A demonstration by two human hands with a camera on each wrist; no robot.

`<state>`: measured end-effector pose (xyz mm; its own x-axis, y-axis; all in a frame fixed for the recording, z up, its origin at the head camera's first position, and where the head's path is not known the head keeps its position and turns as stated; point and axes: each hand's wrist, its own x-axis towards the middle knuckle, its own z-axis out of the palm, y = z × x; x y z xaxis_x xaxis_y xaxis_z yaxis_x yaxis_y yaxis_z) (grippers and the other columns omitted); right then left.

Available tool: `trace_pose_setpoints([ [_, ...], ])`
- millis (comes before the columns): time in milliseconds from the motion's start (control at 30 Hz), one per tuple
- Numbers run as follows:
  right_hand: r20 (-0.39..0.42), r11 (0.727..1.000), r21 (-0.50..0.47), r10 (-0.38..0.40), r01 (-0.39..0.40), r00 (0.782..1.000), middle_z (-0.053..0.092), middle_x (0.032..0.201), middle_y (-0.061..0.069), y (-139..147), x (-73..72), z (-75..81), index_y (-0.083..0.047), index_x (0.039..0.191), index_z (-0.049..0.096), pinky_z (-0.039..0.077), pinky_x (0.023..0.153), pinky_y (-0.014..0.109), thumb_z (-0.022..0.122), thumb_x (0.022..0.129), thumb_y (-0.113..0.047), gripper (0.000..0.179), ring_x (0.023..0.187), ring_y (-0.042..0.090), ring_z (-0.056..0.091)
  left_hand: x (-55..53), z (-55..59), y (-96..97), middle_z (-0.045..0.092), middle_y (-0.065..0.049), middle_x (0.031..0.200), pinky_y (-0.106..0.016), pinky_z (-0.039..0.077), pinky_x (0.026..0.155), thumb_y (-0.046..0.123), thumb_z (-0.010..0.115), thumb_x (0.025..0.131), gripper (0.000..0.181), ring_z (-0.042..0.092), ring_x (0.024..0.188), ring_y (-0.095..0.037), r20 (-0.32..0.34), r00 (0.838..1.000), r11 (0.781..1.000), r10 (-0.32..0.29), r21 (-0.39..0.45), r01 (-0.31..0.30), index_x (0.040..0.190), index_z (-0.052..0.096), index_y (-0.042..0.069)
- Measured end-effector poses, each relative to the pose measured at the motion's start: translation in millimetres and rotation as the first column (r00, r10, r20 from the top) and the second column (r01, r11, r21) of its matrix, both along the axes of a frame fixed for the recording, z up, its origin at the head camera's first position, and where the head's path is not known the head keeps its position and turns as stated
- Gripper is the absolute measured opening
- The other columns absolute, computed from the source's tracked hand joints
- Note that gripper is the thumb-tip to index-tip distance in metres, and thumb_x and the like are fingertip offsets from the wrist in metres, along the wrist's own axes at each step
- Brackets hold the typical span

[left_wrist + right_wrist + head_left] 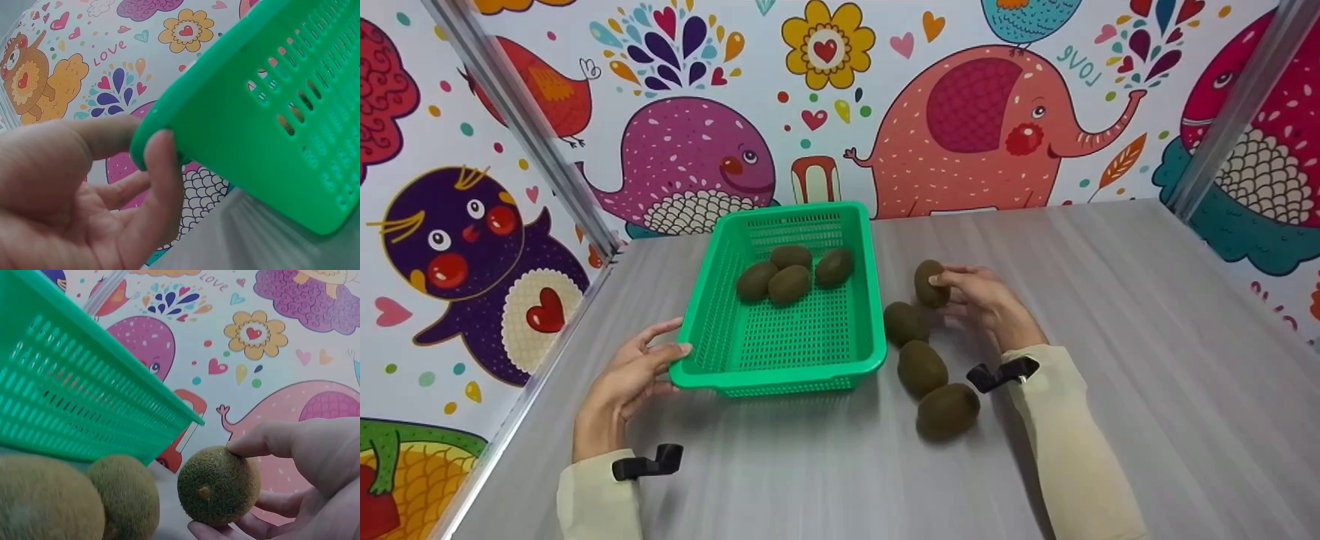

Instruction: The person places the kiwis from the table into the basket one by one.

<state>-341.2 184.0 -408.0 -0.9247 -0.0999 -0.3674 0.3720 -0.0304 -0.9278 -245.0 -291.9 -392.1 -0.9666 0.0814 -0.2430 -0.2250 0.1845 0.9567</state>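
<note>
Pinching a brown, fuzzy, egg-shaped kiwi (928, 295), the right hand (986, 300) is working just to the right of a green, rectangular, perforated plastic basket (780, 373). That fruit is showing its blunt end to the right wrist camera, a small stub standing out on the rough, bristly skin. The basket is flaring towards a smooth, rounded rim, its walls and floor patterned with rows of narrow slots. Inside, four matching kiwis (790, 285) are lying towards the far end, bunched closely, the rightmost sitting slightly apart. Three more loose kiwis (922, 369) are forming a slanting line along the basket's right side, resting on the grey, faintly streaked worktop (780, 465).

Now the poses: the right forearm is reaching in from the lower right, its pale cream fabric sleeve (1072, 442) stretching out long, thumb pressing on the fruit's near side and fingers curving round from behind. Over on the other side, the left hand (634, 371) is grasping the basket's near left corner, thumb and fingers closing around the rim, its wrist bending inwards. Behind it all, a glossy cartoon-printed wall (840, 124) is displaying a whale and an elephant.
</note>
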Motion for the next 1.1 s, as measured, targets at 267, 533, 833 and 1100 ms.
trace_pose_setpoints([
  [267, -0.071, 1.0, -0.004, 0.03, -0.03, 0.997, 0.049, 0.132, 0.009, -5, 7.4, 12.6, -0.004, 0.151, 0.035, 0.049, 0.107, 0.042, 0.062, 0.096, -0.018, 0.063, 0.118, 0.024, 0.055, -0.3, 0.6, 0.1, 0.07, 0.01, 0.103, -0.03, 0.06, 0.068, 0.024, 0.065, 0.098, 0.071, 0.069, 0.088, -0.005, 0.002, 1.0, 1.0, 0.002, -0.017, -0.002, 0.156, 0.026, 0.009],
  [533, -0.154, 0.994, -0.08, 0.056, -0.069, 0.986, 0.052, 0.12, 0.007, -16, 15.9, 27.2, 0.0, 0.147, 0.037, 0.059, 0.088, 0.031, 0.057, 0.099, -0.015, 0.054, 0.107, 0.022, 0.059, 0.5, 1.2, 0.0, 0.07, 0.009, 0.103, -0.03, 0.06, 0.068, 0.023, 0.064, 0.099, 0.07, 0.069, 0.087, -0.005, -0.003, 1.0, 1.0, 0.0, -0.018, 0.0, 0.156, 0.026, 0.009],
  [833, -0.203, 0.99, -0.12, 0.053, -0.078, 0.978, 0.054, 0.123, 0.009, -30, 26.9, 40.0, 0.001, 0.147, 0.038, 0.06, 0.087, 0.029, 0.057, 0.1, -0.017, 0.053, 0.107, 0.021, 0.061, 0.3, -2.7, -0.8, 0.071, 0.009, 0.103, -0.03, 0.06, 0.067, 0.024, 0.065, 0.098, 0.071, 0.069, 0.089, -0.005, 0.001, 1.0, 1.0, -0.001, -0.024, 0.001, 0.156, 0.026, 0.01],
  [1100, -0.224, 0.985, -0.134, 0.074, -0.106, 0.972, 0.052, 0.128, 0.011, -40, 32.3, 47.1, 0.0, 0.147, 0.038, 0.057, 0.095, 0.033, 0.057, 0.102, -0.02, 0.053, 0.111, 0.023, 0.061, -0.7, -1.0, -1.7, 0.071, 0.009, 0.101, -0.03, 0.06, 0.067, 0.024, 0.065, 0.098, 0.072, 0.07, 0.088, -0.005, -0.001, 1.0, 1.0, -0.009, -0.016, 0.009, 0.156, 0.026, 0.008],
])
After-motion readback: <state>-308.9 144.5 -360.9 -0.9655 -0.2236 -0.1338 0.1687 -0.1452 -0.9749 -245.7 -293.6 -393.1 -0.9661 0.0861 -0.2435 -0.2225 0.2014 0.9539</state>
